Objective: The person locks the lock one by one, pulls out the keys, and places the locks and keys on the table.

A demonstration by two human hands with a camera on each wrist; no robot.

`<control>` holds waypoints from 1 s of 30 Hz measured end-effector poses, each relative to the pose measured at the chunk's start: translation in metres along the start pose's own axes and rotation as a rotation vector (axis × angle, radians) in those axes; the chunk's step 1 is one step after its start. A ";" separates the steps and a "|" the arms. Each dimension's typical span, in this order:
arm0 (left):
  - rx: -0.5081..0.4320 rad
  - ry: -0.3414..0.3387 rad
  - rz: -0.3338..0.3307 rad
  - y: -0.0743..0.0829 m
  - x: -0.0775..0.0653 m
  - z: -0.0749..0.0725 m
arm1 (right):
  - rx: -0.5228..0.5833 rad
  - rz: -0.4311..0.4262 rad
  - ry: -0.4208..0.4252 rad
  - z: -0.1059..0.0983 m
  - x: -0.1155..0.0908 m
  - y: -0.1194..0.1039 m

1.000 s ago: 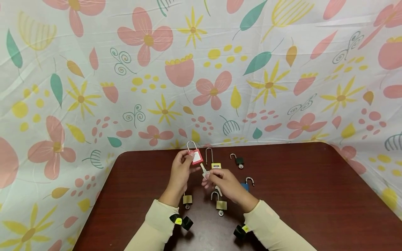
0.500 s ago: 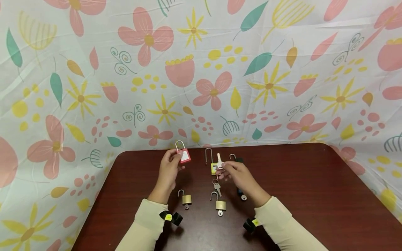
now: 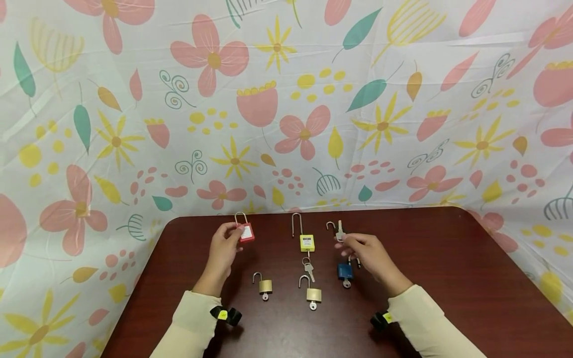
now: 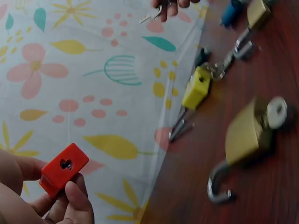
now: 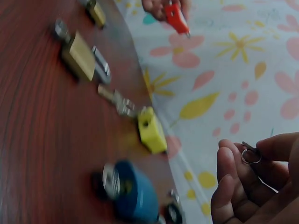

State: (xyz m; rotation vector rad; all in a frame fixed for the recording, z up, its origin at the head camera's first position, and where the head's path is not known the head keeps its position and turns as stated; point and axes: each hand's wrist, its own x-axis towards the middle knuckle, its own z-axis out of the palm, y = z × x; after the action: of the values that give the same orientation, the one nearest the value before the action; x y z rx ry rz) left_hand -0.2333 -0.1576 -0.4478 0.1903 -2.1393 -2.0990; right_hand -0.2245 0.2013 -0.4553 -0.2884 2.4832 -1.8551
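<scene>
My left hand (image 3: 223,248) grips a red padlock (image 3: 246,232) by its body, thumb on the white label and shackle loop upward. In the left wrist view the keyhole in the red padlock's base (image 4: 66,164) shows with no key in it. Further right, my right hand (image 3: 369,253) pinches a key (image 3: 340,230) between thumb and finger, blade pointing up. A small key ring (image 5: 251,157) hangs from it in the right wrist view. The key is well apart from the red padlock. Behind the right hand a dark padlock's shackle (image 3: 330,225) shows; its body is mostly hidden.
On the brown table (image 3: 447,278) lie a yellow padlock (image 3: 307,242) with keys (image 3: 310,271) hanging from it, a blue padlock (image 3: 345,271), and brass padlocks (image 3: 265,286) with open shackles and keys in them. A flower-print cloth (image 3: 286,99) stands behind the table's far edge.
My hands have moved apart: the left went left with the red padlock, the right went right with the key. One second ago the key was just under the padlock's base.
</scene>
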 end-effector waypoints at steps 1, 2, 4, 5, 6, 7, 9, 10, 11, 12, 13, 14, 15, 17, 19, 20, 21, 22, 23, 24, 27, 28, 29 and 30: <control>0.024 -0.003 -0.011 0.000 -0.001 -0.003 | -0.008 0.009 0.008 -0.004 -0.001 0.003; 0.044 -0.005 -0.022 0.000 -0.001 -0.007 | -0.013 0.018 0.016 -0.008 -0.001 0.006; 0.071 -0.005 -0.043 0.000 -0.002 -0.013 | -0.021 0.033 0.031 -0.015 -0.003 0.011; 0.079 -0.002 -0.053 0.000 -0.003 -0.016 | -0.021 0.041 0.045 -0.019 -0.003 0.014; 0.086 0.006 -0.058 -0.002 -0.002 -0.019 | -0.030 0.048 0.060 -0.022 -0.004 0.016; 0.090 0.006 -0.066 -0.002 -0.002 -0.022 | -0.034 0.054 0.074 -0.026 -0.005 0.019; 0.106 0.010 -0.075 -0.005 -0.001 -0.028 | -0.042 0.064 0.101 -0.034 -0.007 0.025; 0.117 0.013 -0.079 -0.007 0.000 -0.031 | -0.047 0.067 0.113 -0.038 -0.009 0.027; 0.127 0.015 -0.080 -0.009 0.000 -0.033 | -0.060 0.068 0.125 -0.042 -0.010 0.029; 0.138 0.017 -0.080 -0.010 0.001 -0.035 | -0.073 0.067 0.130 -0.046 -0.011 0.032; 0.148 0.014 -0.084 -0.011 0.001 -0.038 | -0.088 0.069 0.134 -0.050 -0.013 0.034; 0.157 0.017 -0.084 -0.013 0.001 -0.040 | -0.108 0.069 0.141 -0.054 -0.015 0.035; 0.164 0.020 -0.086 -0.014 0.001 -0.042 | -0.139 0.070 0.146 -0.058 -0.016 0.036; 0.177 0.029 -0.092 -0.016 0.002 -0.045 | -0.188 0.077 0.156 -0.065 -0.020 0.038; 0.197 0.030 -0.097 -0.018 0.001 -0.048 | -0.231 0.088 0.156 -0.072 -0.024 0.039; 0.209 0.031 -0.099 -0.019 0.001 -0.049 | -0.244 0.095 0.156 -0.075 -0.025 0.040; 0.223 0.033 -0.101 -0.020 0.001 -0.050 | -0.266 0.099 0.154 -0.077 -0.027 0.041; 0.235 0.033 -0.106 -0.021 0.001 -0.052 | -0.276 0.104 0.151 -0.080 -0.028 0.042; 0.251 0.031 -0.108 -0.022 0.000 -0.053 | -0.291 0.108 0.146 -0.082 -0.029 0.043; 0.266 0.026 -0.106 -0.023 0.000 -0.054 | -0.309 0.111 0.142 -0.084 -0.030 0.044; 0.289 0.020 -0.123 -0.026 -0.001 -0.058 | -0.403 0.112 0.144 -0.088 -0.033 0.047; 0.296 0.016 -0.129 -0.027 -0.001 -0.059 | -0.432 0.112 0.146 -0.089 -0.033 0.048; 0.307 0.012 -0.134 -0.029 -0.002 -0.060 | -0.465 0.112 0.149 -0.089 -0.033 0.050; 0.313 0.008 -0.141 -0.030 -0.002 -0.061 | -0.497 0.110 0.152 -0.090 -0.034 0.051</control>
State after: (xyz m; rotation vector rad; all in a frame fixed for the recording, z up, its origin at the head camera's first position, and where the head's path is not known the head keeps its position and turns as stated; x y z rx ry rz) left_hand -0.2200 -0.2175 -0.4765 0.3921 -2.5064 -1.8114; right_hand -0.2101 0.3062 -0.4806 -0.0148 2.9659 -1.2392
